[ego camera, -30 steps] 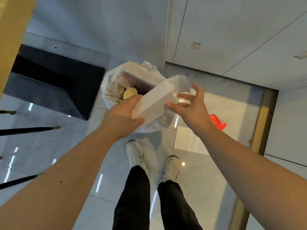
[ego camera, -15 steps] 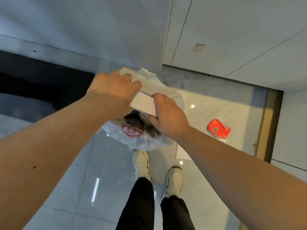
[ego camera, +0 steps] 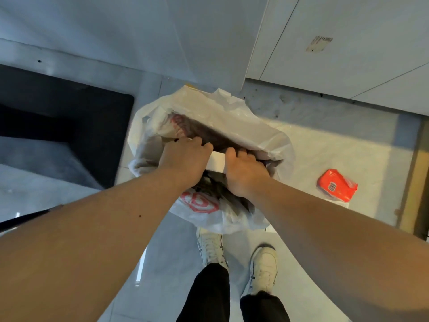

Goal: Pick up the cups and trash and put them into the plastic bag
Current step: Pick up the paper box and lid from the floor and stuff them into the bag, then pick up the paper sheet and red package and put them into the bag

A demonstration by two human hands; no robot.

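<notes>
Both hands, the left hand (ego camera: 185, 162) and right hand (ego camera: 243, 174), are gripping a white box (ego camera: 216, 162) over the plastic bag (ego camera: 220, 122) on the floor; forcing it risks tearing the thin film. Beyond, a red packet (ego camera: 336, 185) is waiting near the floor's right edge.

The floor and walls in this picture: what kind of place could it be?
Probably an indoor hallway or office-type room. Glossy floor tiles, plain panelled walls and a black mat point that way. A plastic bag stands on the floor.
</notes>
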